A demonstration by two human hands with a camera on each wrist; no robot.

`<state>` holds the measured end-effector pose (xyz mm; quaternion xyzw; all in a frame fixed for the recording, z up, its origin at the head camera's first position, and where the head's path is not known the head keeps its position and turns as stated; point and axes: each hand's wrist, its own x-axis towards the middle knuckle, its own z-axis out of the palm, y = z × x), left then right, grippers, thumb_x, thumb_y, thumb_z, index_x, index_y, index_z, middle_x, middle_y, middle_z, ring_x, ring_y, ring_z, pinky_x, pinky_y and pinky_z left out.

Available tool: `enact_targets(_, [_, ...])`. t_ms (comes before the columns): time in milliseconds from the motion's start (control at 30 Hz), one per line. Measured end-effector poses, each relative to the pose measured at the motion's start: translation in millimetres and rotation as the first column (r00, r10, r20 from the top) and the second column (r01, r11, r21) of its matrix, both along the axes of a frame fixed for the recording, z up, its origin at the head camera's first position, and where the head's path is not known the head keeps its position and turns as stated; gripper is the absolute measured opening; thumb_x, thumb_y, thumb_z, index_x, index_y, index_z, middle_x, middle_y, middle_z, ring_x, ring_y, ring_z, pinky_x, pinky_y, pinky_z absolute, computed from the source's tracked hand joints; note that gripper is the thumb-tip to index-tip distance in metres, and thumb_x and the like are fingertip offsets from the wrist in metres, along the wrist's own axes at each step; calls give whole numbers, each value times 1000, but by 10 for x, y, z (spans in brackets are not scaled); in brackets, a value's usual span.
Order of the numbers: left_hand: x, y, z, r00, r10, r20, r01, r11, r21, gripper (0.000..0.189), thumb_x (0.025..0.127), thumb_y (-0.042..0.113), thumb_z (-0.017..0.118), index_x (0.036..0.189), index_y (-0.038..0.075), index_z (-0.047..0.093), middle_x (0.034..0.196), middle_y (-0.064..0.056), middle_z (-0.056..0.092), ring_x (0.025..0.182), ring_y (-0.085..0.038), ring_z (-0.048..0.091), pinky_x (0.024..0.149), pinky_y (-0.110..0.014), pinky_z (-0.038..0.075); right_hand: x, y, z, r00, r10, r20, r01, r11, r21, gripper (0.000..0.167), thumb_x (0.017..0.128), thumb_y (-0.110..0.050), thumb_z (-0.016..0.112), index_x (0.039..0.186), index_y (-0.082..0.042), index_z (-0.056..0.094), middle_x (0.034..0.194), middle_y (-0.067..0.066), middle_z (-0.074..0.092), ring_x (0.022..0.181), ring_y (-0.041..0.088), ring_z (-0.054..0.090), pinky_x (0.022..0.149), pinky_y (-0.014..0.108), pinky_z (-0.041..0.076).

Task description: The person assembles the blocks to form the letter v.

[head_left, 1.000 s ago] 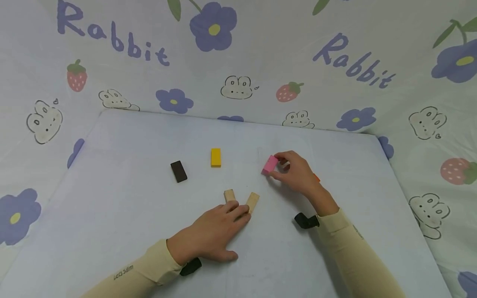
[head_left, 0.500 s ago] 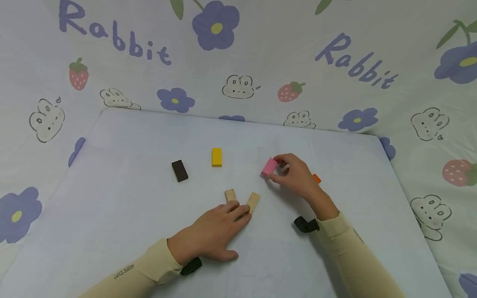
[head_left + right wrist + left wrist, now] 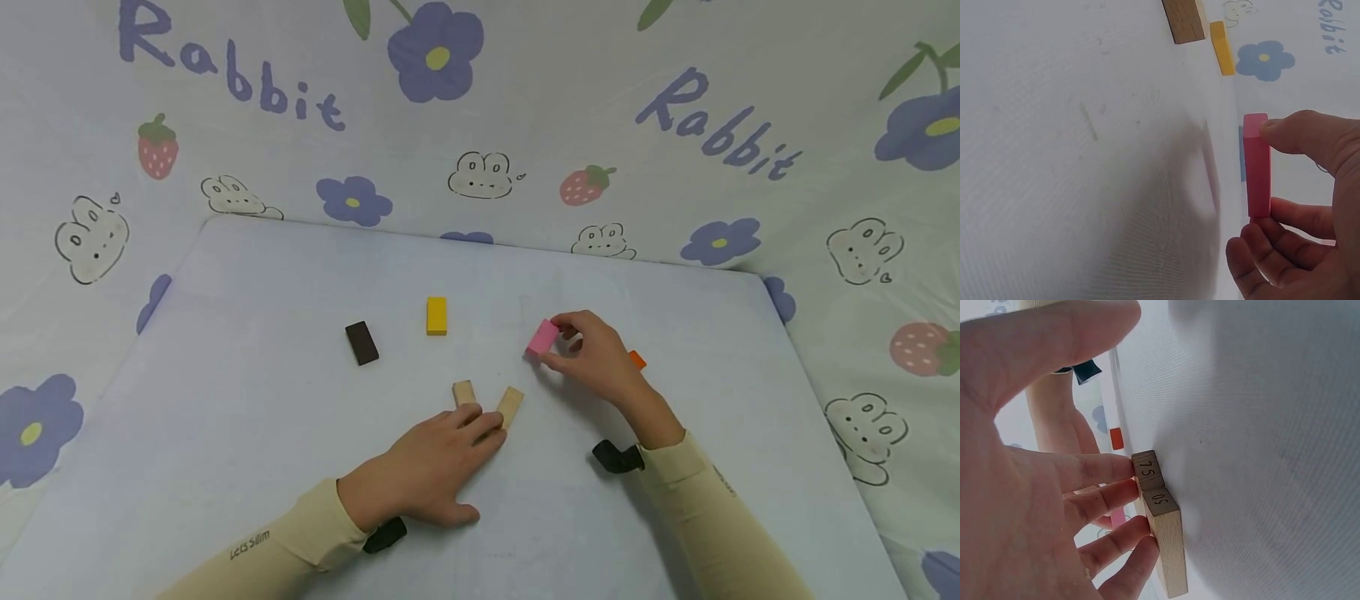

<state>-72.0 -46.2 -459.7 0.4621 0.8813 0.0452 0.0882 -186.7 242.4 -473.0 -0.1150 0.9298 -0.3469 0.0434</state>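
Note:
My left hand [image 3: 431, 467] spreads over two plain wooden blocks, its fingertips touching their tops. The left block [image 3: 463, 392] and the right block [image 3: 511, 406] splay apart at their far ends. In the left wrist view their near ends meet, and both the block [image 3: 1148, 470] and its neighbour [image 3: 1169, 550] carry dark printed digits. My right hand [image 3: 598, 354] pinches a pink block [image 3: 542, 337] by its two ends, between thumb and index finger. In the right wrist view that pink block [image 3: 1258, 169] hangs above the white surface, apart from its shadow.
A dark brown block [image 3: 362, 342] and a yellow block [image 3: 437, 317] lie farther back on the white tabletop [image 3: 247, 400]. An orange block [image 3: 637, 359] shows partly behind my right wrist. A patterned cloth [image 3: 517, 108] hangs beyond the table's far edge.
My right hand has shifted very slightly toward me with the pink block still pinched. The left hand and the other blocks stay put, while the head view drifts a little.

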Motion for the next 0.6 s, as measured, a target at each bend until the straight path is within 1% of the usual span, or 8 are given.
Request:
enact_targets(333, [10,-9,4,1000,-10,-7,10,999,31,89,89,55,81,158,7,53,160,-9,48,145,-29,43,115,-40,44,69,-23,46,1000,1,2,-1,1000,6,60,93,-24,87,143,-1,63,128,15,64,108,34,66,92,49,59])
enact_targets(600, [9,-10,-9,1000,-9,-7,10,999,37,88,89,56,81,158,8,53,159,-8,48,144,-28,43,115,-39,44,123,-46,61,1000,-3,1,3,1000,17,61,92,-26,88,143,-2,63,128,15,64,108,33,66,92,48,59])
